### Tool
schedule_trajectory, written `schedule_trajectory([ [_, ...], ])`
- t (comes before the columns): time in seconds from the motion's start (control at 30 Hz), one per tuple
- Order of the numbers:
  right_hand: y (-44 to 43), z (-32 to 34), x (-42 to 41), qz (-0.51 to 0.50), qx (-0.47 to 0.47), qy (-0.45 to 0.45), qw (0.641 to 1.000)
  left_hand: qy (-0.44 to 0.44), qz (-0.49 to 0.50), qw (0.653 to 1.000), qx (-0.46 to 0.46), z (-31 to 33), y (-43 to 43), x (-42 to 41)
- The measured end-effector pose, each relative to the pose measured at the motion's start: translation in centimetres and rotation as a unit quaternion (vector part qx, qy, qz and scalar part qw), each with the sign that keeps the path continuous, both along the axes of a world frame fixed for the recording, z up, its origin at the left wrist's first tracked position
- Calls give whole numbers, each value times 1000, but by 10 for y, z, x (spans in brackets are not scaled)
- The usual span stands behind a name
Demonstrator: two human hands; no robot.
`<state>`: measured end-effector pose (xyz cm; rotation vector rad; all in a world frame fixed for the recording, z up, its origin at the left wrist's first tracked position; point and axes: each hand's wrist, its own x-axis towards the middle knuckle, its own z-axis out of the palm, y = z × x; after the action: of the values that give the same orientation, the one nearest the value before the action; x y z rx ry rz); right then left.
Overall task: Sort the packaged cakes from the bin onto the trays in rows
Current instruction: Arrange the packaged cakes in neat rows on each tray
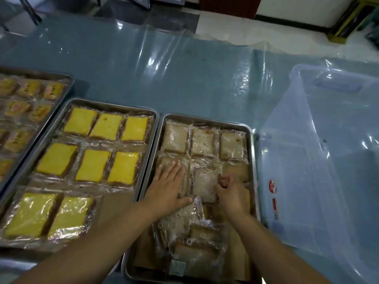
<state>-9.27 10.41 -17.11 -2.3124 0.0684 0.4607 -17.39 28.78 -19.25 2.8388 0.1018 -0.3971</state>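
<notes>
A blue table [184, 78] under a clear plastic sheet [164, 48] carries everything. At 3 o'clock stands a large clear plastic bin [328, 181], its wall just beside the right rim of the nearest steel tray [205, 118]. At 9 o'clock a second steel tray [114, 104] lies just beside that one. At 10 o'clock a third tray [70, 78] is cut by the frame, so its small orange wrapped cakes [40, 112] I cannot count.

The second steel tray holds eight yellow wrapped cakes [93, 165], in rows of three, three and two. Bare brown paper [117, 199] shows at its 5 o'clock corner.

The nearest steel tray holds pale brown wrapped cakes [203, 142]: three in the far row, three in the next, and a loose pile [194, 232] at 6 o'clock, too tangled to count.

The left hand [168, 187] lies flat with straight fingers and presses the 9 o'clock cake of the second row. The right hand [232, 193] has curled fingers that pinch the right edge of the middle cake [205, 183].
</notes>
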Motion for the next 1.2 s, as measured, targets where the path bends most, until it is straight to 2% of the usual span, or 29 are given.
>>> schedule_trajectory([
  [0.13,-2,3,-4,79,-56,-56,994,-25,-36,999,-11,1,-1,4],
  [0.23,-9,0,-5,192,-145,-154,958,-44,-83,995,-27,0,-4,11],
  [0.37,-13,-2,-4,277,-130,-116,945,-37,-93,995,-8,-3,-9,20],
  [0.5,-17,3,-1,309,-162,-170,922,-28,-84,996,4,-4,-12,24],
  [0.63,-29,13,3,298,-283,-254,876,-39,-57,997,-23,-3,-14,22],
  [0.73,-39,15,3,310,-408,-208,833,-66,-23,996,-48,-2,-18,20],
  [0.83,-42,16,0,297,-452,-201,816,-101,1,992,-75,-2,-21,15],
  [0.9,-42,20,-2,292,-444,-209,821,-110,11,989,-100,1,-21,11],
  [1.0,-42,29,-3,280,-395,-221,846,-116,7,986,-122,6,-15,3],
  [1.1,-35,44,-12,216,-284,-285,890,-129,10,981,-144,16,-3,-6],
  [1.2,-12,64,-25,139,-174,-334,916,-157,36,971,-175,31,9,-18],
])
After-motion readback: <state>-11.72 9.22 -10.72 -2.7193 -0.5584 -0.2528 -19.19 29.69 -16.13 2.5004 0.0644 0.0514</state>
